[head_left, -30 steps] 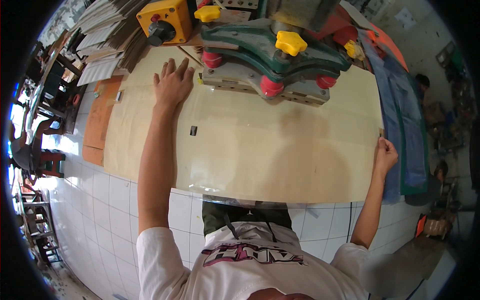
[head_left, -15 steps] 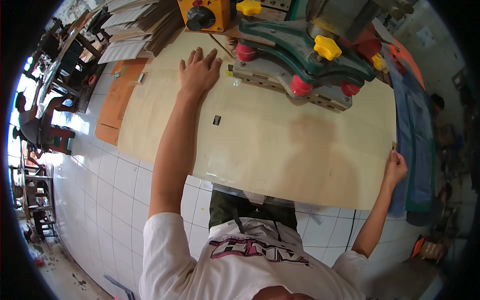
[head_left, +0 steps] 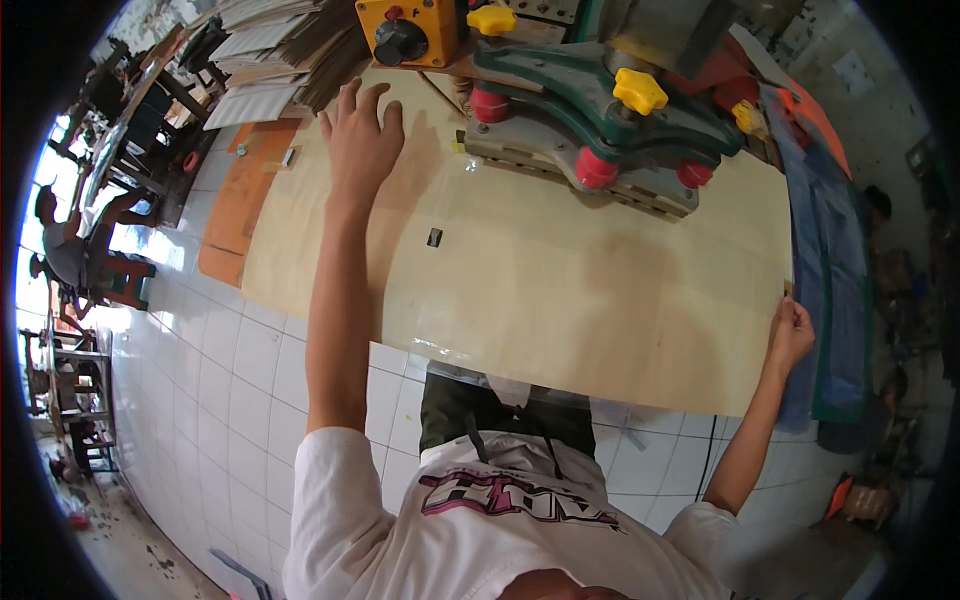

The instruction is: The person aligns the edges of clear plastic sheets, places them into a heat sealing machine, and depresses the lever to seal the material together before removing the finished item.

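Observation:
My left hand (head_left: 362, 140) is raised over the far left of a wide pale yellow board (head_left: 520, 300), its fingers apart and nothing in them. Its shadow falls on the board beside it. At the board's right edge, my right hand (head_left: 793, 335) is closed with fingers curled together. A small dark bit shows at its fingertips, too small to name. Near the middle of the board lies a small black piece (head_left: 434, 238). A press head (head_left: 610, 120), dark green with red knobs and yellow star knobs, stands over the board's far side, a metal bar (head_left: 570, 170) beneath it.
An orange control box (head_left: 408, 32) with a black dial is at the back. Stacked sheets (head_left: 275, 60) lie at the far left, near an orange-brown board (head_left: 240, 200). Blue plastic sheeting (head_left: 828, 270) hangs on the right. Another person (head_left: 65, 240) sits far left.
My left hand has lifted off the board and shifted left, its fingers now more bent. My right hand stays at the right edge.

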Tool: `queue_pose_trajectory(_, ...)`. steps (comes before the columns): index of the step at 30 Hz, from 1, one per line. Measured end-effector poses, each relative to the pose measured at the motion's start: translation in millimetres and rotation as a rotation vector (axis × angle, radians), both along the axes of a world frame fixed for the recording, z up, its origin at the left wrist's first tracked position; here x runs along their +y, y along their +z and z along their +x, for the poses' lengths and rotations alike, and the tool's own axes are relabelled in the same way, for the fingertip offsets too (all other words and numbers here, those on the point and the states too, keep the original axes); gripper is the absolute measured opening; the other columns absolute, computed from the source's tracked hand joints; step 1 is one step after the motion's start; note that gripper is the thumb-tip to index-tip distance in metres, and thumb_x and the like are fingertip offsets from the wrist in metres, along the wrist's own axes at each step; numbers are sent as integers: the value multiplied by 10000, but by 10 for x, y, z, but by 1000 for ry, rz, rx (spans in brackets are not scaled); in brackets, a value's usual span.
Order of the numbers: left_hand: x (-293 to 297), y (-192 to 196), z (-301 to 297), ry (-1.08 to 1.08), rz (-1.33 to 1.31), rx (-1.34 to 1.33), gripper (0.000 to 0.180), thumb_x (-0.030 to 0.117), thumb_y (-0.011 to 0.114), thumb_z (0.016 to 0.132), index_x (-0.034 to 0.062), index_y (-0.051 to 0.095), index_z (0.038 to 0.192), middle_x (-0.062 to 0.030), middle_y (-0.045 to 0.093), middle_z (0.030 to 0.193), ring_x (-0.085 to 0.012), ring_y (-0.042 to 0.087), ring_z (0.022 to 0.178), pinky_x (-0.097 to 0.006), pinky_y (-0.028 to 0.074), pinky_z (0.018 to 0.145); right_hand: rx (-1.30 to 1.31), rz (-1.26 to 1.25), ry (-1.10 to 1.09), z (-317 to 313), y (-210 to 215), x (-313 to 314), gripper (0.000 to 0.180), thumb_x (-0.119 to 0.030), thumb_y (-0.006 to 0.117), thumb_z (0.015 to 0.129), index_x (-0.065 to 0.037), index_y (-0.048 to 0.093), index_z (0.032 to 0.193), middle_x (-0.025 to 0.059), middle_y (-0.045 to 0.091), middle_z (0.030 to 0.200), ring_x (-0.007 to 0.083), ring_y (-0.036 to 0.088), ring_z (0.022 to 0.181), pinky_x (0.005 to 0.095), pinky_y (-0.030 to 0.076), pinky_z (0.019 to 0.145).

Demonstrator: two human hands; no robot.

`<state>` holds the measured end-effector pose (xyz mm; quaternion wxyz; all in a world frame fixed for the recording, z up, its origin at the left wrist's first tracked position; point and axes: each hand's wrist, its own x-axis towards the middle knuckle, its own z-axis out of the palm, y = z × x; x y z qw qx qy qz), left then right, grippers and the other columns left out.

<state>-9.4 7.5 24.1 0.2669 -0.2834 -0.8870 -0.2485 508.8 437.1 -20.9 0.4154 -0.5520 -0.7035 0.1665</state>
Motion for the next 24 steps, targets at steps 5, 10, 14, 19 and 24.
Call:
queue_pose_trajectory(5,-175,359,1445,-513,-217,-138,463,334,600,944,69,583,1323,-163,499,1441,-347,456,1351,-552,282,1156,65,-6,42,59,29,-19,297,-302,750,889,-7,741,922,18,655,746,122,582,688,279,472,659)
queue_pose_trajectory(10,-284,7,1902,-609,-291,-226,509,362,591,943,46,558,1341,-168,495,1430,-345,443,1360,-544,287,1154,73,-5,82,-70,107,-152,271,-271,729,916,0,717,917,11,641,734,109,573,682,262,462,647)
queue_pose_trajectory(14,-272,-138,1859,-597,-288,-262,515,357,594,934,37,560,1336,-178,482,1449,-353,419,1376,-545,266,1164,164,-9,102,-25,29,-79,246,-245,713,931,1,707,930,20,655,729,109,585,683,255,459,639)
queue_pose_trajectory(19,-250,-151,1892,-573,-283,-226,511,353,595,932,34,561,1330,-188,491,1417,-358,421,1360,-538,268,1163,163,-36,113,0,-4,-33,236,-236,698,945,0,694,936,32,665,720,110,594,671,256,462,640)
queue_pose_trajectory(24,-257,-160,1894,-569,-293,-209,508,366,602,929,48,556,1323,-169,494,1337,-359,455,1273,-524,300,1134,141,-40,157,38,-55,18,244,-246,683,958,-5,682,925,33,663,714,110,589,653,264,465,638)
